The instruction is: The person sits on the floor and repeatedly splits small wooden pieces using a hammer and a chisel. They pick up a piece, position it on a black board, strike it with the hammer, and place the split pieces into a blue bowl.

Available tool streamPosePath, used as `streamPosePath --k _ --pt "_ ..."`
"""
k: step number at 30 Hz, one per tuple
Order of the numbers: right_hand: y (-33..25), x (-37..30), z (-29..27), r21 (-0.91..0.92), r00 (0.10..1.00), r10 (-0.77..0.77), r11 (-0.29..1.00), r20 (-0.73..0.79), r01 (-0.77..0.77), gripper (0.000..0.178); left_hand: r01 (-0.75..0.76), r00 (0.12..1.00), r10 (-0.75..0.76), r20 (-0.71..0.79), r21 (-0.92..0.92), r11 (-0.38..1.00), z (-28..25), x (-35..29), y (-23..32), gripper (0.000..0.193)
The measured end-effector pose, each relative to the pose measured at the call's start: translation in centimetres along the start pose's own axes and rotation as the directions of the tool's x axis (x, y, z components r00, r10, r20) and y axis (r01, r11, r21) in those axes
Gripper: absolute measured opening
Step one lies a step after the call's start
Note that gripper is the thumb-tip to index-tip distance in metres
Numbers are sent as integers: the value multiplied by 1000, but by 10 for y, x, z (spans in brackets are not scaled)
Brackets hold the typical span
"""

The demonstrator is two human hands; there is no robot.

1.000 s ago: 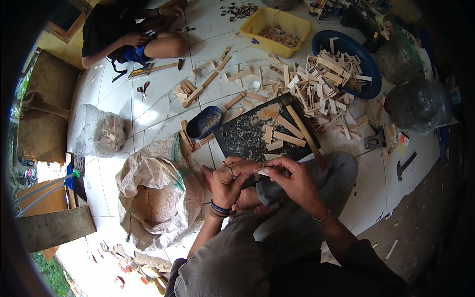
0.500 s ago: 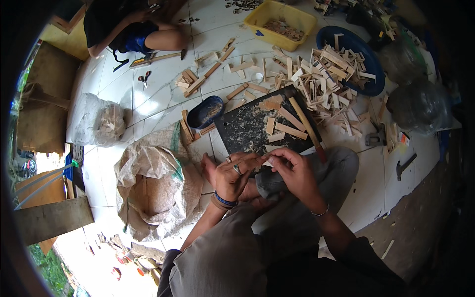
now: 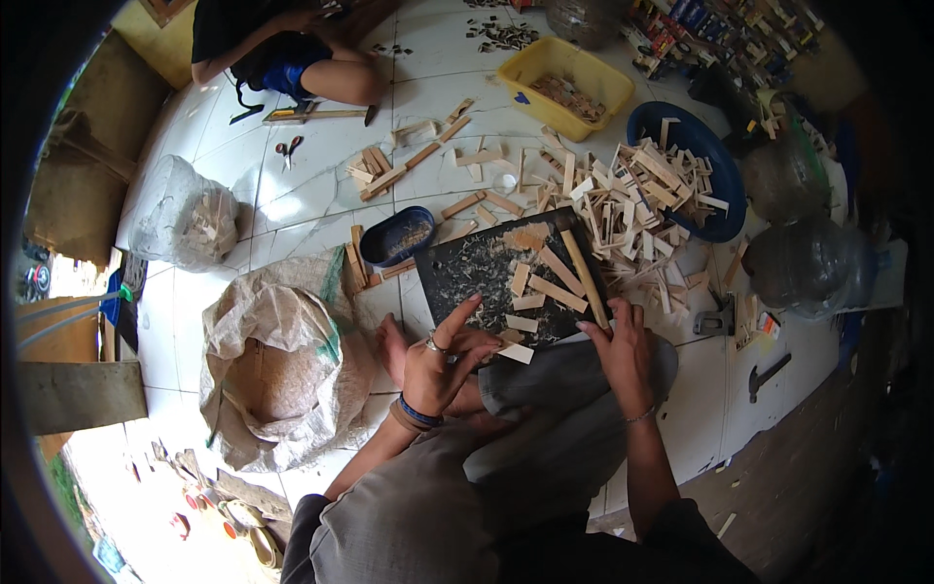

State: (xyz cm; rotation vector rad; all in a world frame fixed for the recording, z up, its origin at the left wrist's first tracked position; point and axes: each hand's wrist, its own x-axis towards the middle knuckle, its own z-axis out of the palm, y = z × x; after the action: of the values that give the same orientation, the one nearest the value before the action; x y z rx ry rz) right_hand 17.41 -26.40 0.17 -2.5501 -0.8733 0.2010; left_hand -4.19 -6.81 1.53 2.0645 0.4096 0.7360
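My left hand (image 3: 440,365) pinches a small flat piece of wood (image 3: 516,351) between thumb and fingers, its index finger stretched out. The piece is over the near edge of a black board (image 3: 448,282), which is strewn with shavings. My right hand (image 3: 625,352) is closed round the near end of a long wooden stick (image 3: 582,268) lying along the board's right side. That end, red in the earlier picture, is hidden by the hand. Several short wood strips (image 3: 557,293) lie on the board between my hands.
A sack (image 3: 219,389) stands left of my legs, near a blue dish (image 3: 389,224) of shavings. Wood pieces are heaped beside a blue basin (image 3: 725,209). A yellow tub (image 3: 516,68), scissors (image 3: 289,151) and a hammer (image 3: 769,377) are around. Another person (image 3: 341,83) sits far left.
My hands have parted. The right has let go of the small wood piece and moved right onto the stick's near end. The left keeps the piece, now lower. The view has shifted.
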Motion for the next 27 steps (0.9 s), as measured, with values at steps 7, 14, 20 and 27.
streamPosePath --k 7,14,20,27 --pt "4 7 -15 -69 996 -88 994 16 89 24 -101 995 102 -13 76 992 -2 6 -2 58" --pt "-22 -48 -89 251 962 -169 961 212 114 32 22 1000 -22 -9 -1 1000 -5 0 0 49" --pt "-25 -67 -91 238 818 -554 825 157 513 52 -24 999 22 -24 -57 998 -5 2 2 47" --pt "-21 -71 -96 121 793 -589 808 155 577 55 -41 999 39 -20 -62 997 -3 0 -3 44"
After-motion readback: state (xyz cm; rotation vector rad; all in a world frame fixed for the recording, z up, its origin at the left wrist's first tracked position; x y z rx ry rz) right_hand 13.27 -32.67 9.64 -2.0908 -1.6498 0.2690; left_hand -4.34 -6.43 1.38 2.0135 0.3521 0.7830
